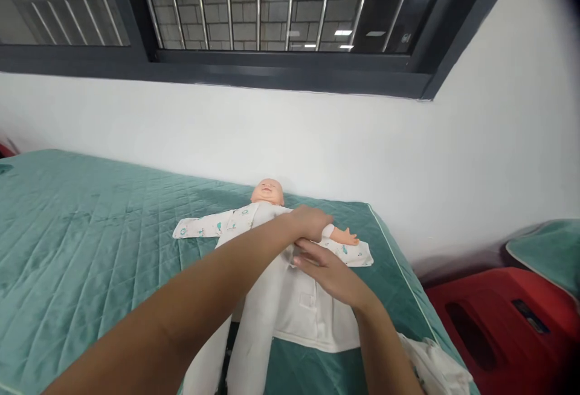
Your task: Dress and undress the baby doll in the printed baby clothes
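Note:
A baby doll [267, 192] in white clothing lies on its back, head toward the wall. Beneath it a white baby shirt [312, 304] with small printed figures is spread open, its sleeves reaching out to both sides. My left hand [313, 223] crosses over the doll's body and is closed around its arm on the right; the doll's bare hand [345, 237] sticks out past a white cuff. Just below, my right hand [328, 268] rests by the doll's side with fingers stretched out, touching my left hand or close to it. The doll's upper arm is hidden.
A green quilted cover [113, 250] lies under everything, its piped edge on the right. More white cloth [437, 368] is bunched at the lower right. Red plastic stools [502, 328] stand beside that edge. Behind is a white wall with a dark-framed barred window [272, 72].

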Action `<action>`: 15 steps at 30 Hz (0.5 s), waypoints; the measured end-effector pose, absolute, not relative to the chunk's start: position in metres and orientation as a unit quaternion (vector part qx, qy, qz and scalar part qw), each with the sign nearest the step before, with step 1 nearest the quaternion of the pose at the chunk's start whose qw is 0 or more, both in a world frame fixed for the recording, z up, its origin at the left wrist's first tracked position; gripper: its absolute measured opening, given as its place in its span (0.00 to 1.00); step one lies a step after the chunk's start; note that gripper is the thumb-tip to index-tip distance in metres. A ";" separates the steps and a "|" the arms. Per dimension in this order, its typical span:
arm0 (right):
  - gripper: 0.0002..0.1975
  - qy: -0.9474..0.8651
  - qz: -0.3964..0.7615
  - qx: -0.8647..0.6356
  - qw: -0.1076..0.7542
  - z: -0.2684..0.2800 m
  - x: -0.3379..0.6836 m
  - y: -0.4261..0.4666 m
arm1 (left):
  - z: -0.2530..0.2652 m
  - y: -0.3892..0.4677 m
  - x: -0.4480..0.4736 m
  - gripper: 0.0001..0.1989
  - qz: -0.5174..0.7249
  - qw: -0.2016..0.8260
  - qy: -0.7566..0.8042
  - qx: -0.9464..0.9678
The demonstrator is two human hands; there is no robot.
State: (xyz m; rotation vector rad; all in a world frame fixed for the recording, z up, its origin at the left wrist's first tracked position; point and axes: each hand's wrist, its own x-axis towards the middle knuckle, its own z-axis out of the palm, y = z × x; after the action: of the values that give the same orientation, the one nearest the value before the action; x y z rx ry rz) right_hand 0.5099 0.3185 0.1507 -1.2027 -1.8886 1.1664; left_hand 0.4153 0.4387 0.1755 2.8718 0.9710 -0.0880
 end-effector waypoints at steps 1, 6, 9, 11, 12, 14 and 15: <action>0.23 -0.706 0.450 -0.455 0.304 0.153 0.517 0.319 | 0.177 0.438 0.412 0.17 -0.024 0.054 0.326 0.944; 0.15 -0.652 0.311 -0.613 0.320 0.123 0.538 0.340 | 0.182 0.434 0.401 0.19 -0.003 0.061 0.338 0.939; 0.14 -0.603 0.176 -0.724 0.284 0.099 0.540 0.352 | 0.181 0.432 0.398 0.18 0.014 0.064 0.337 0.939; 0.16 -0.587 0.166 -0.753 0.247 0.092 0.543 0.355 | 0.178 0.430 0.397 0.17 0.016 0.067 0.327 0.942; 0.16 -0.581 0.174 -0.759 0.236 0.090 0.546 0.356 | 0.177 0.429 0.396 0.16 0.016 0.069 0.323 0.944; 0.15 -0.573 0.189 -0.761 0.237 0.090 0.555 0.357 | 0.174 0.428 0.396 0.16 0.021 0.072 0.323 0.944; 0.15 -0.577 0.193 -0.754 0.247 0.091 0.560 0.358 | 0.173 0.428 0.396 0.16 0.024 0.073 0.326 0.942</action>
State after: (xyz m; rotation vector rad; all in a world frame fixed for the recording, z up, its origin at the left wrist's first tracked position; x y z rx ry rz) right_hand 0.5603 0.3580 0.0905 -2.0570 -1.5723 0.5270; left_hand 0.3956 0.4281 0.1726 2.8302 0.9776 0.0729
